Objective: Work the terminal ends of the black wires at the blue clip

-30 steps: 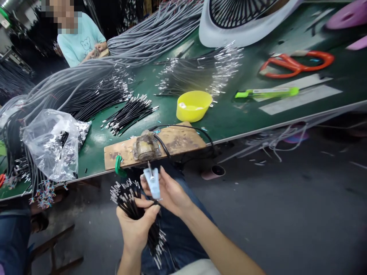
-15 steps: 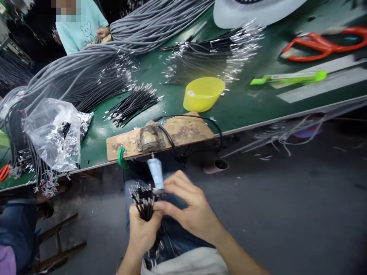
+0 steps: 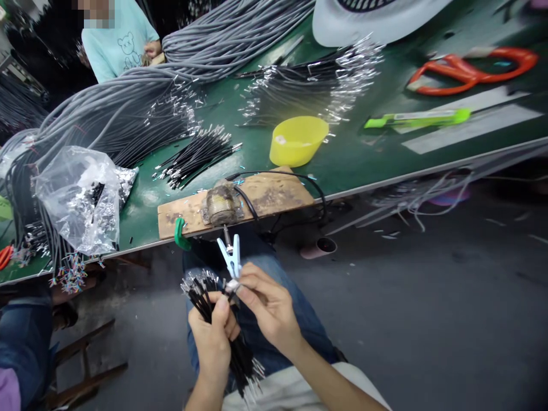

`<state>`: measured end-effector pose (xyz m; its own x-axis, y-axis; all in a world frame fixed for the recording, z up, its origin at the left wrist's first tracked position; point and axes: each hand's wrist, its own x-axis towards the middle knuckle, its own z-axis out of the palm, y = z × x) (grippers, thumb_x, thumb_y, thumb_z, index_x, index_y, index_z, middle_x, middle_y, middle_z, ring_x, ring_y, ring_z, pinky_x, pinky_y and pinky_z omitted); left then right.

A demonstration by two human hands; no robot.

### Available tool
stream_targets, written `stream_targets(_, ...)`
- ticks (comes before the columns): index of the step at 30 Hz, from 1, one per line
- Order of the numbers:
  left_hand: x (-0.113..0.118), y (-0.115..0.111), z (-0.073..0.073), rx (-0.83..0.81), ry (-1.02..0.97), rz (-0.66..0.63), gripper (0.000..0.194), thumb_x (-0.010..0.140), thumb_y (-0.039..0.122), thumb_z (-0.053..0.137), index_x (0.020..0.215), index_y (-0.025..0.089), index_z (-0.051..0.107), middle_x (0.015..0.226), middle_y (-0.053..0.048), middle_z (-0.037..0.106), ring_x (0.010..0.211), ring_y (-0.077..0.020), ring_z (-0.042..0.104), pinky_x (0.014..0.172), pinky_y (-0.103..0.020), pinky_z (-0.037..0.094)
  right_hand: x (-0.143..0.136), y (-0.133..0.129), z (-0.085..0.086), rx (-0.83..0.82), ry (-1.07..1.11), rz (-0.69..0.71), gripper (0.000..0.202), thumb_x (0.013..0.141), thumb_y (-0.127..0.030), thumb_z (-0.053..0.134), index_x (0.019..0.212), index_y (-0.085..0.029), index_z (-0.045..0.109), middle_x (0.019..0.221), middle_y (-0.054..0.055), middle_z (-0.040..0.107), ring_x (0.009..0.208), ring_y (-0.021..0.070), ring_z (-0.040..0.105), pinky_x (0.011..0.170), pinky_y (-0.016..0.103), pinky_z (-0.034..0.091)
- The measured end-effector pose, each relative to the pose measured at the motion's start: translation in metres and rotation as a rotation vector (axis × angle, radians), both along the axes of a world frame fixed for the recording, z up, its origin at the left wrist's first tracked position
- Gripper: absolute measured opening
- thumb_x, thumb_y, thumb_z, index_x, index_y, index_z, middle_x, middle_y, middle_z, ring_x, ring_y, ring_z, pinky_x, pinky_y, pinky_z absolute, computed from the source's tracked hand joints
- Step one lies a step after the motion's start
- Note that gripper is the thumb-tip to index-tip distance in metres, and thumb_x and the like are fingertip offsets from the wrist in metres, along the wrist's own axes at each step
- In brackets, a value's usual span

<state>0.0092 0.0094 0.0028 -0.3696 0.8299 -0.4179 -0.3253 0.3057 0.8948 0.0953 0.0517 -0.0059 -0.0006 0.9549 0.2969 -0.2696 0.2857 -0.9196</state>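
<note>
My left hand (image 3: 213, 337) is closed around a bundle of short black cables (image 3: 242, 365) with bare metal ends, held above my lap. My right hand (image 3: 272, 308) is pinched at the bundle's upper right, by a small pale tip beneath a light blue clothespin (image 3: 231, 257); what its fingers grip is too small to make out. The clothespin hangs from a metal shaft on a small motor (image 3: 222, 204). That motor is fixed to a wooden board (image 3: 274, 194), held at the table edge by a green clamp (image 3: 181, 235).
On the green table (image 3: 346, 165) are a yellow ring (image 3: 298, 140), orange scissors (image 3: 468, 74), a green cutter (image 3: 419, 118), a plastic bag (image 3: 79, 200), a black cable pile (image 3: 199, 154) and grey cables (image 3: 240, 34). A person (image 3: 117, 43) is across the table.
The clothespin has turned, showing its spread legs. My right hand has moved slightly left and down, its fingers drawn together. The bundle's lower end has swung right.
</note>
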Motion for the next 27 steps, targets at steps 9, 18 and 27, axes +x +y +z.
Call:
stream_targets(9, -0.005, -0.002, -0.003, -0.016, 0.001, -0.105, 0.039, 0.059, 0.054, 0.071, 0.064, 0.019, 0.057, 0.039, 0.009, 0.031, 0.032, -0.0036, 0.023, 0.033, -0.02, 0.019, 0.0, -0.003, -0.011, -0.448, 0.37, 0.34, 0.023, 0.079, -0.04, 0.061, 0.072, -0.019, 0.066, 0.07, 0.002, 0.054, 0.066, 0.0154, 0.048, 0.062, 0.027, 0.039)
stream_targets(18, -0.007, 0.001, 0.002, -0.061, -0.064, -0.204, 0.043, 0.066, 0.056, 0.067, 0.056, 0.016, 0.054, 0.038, 0.01, 0.026, 0.032, -0.0017, 0.019, 0.033, -0.018, 0.018, 0.018, 0.008, 0.0, -0.128, 0.057, 0.148, 0.011, 0.078, -0.028, 0.063, 0.073, -0.02, 0.067, 0.071, 0.003, 0.058, 0.067, 0.0162, 0.05, 0.06, 0.027, 0.04)
stream_targets(27, 0.004, -0.005, 0.003, 0.05, 0.2, -0.072, 0.028, 0.055, 0.032, 0.078, 0.059, 0.018, 0.055, 0.057, -0.001, 0.058, 0.055, -0.0164, 0.057, 0.058, -0.031, 0.05, 0.001, -0.004, 0.009, -0.773, 0.602, 0.393, 0.036, 0.058, -0.046, 0.078, 0.06, -0.016, 0.057, 0.055, -0.002, 0.049, 0.049, 0.0096, 0.041, 0.045, 0.022, 0.032)
